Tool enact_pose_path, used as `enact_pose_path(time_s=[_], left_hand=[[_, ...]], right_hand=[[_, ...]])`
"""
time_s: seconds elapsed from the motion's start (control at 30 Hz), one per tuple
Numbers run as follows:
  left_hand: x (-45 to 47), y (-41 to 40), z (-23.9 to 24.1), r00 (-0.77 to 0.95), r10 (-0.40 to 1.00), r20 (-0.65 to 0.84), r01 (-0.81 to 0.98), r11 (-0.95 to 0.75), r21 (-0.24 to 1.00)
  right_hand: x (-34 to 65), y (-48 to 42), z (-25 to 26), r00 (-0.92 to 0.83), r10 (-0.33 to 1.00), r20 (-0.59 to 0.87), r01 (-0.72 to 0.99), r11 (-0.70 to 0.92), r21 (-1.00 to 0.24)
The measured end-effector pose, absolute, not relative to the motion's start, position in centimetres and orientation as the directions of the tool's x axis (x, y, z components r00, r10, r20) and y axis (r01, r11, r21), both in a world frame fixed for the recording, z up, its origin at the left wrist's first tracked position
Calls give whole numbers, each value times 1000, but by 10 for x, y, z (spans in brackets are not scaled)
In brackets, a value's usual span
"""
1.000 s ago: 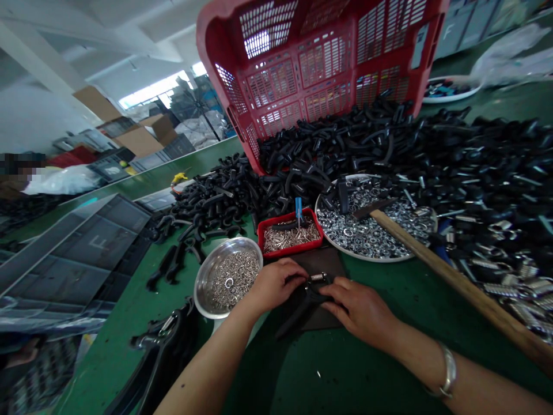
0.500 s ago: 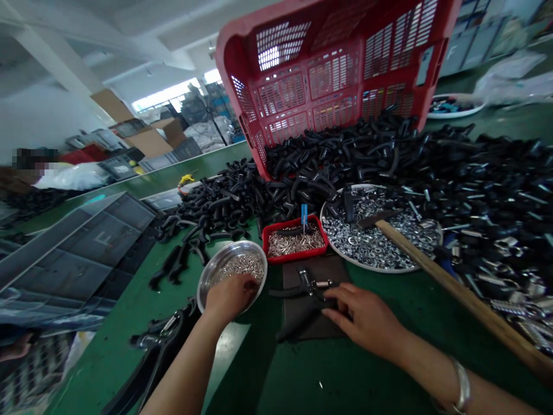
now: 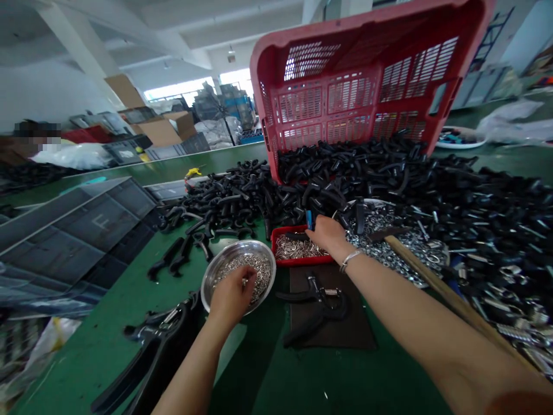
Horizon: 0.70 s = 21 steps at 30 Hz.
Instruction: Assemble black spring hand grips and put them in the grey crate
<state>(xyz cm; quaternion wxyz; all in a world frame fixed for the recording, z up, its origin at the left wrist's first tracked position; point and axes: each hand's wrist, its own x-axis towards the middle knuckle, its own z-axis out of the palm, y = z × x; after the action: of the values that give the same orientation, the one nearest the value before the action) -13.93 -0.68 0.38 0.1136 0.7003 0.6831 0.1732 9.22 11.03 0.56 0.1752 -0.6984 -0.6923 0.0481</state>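
Observation:
My left hand (image 3: 233,291) is in the metal bowl (image 3: 207,282), its fingers pinched together among small silvery pins (image 3: 259,268). Whatever sits between those fingertips is hidden. My right hand (image 3: 327,233) reaches over the red tray (image 3: 285,263) of longer metal pins, fingers closed at a small blue-handled tool (image 3: 309,219). Its grip is partly hidden. Below the tray, a black spring clamp (image 3: 317,305) with a coil spring lies untouched on a dark mat (image 3: 354,334). Another black clamp (image 3: 155,346) lies beside my left forearm.
A red crate (image 3: 302,92) tipped on its side spills black clamp parts (image 3: 337,164) across the green table. On the right, a wooden-handled hammer (image 3: 415,262) rests over a round tray of metal rings (image 3: 375,253). A grey crate (image 3: 99,225) stands left. A person (image 3: 38,138) is far left.
My right hand has left the clamp on the mat and moved up and forward to the blue-handled tool at the red tray. My left hand stays in the bowl. The view has shifted slightly.

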Motion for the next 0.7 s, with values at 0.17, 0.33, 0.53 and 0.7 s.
enact_pose_path(time_s=[0.17, 0.33, 0.53, 0.7], left_hand=[[-131, -8, 6, 4, 995, 100, 937, -38, 346], [-136, -5, 7, -92, 995, -40, 986, 97, 132], [-115, -18, 7, 137, 979, 152, 874, -191, 447], [-73, -32, -5, 354, 918, 179, 857, -395, 331]], right_hand=[[101, 104, 5, 32, 974, 224, 927, 55, -371], [115, 62, 17, 6, 932, 362, 825, 200, -529], [116, -12, -1, -97, 958, 270, 305, 287, -908], [116, -24, -26, -41, 969, 244, 307, 245, -920]])
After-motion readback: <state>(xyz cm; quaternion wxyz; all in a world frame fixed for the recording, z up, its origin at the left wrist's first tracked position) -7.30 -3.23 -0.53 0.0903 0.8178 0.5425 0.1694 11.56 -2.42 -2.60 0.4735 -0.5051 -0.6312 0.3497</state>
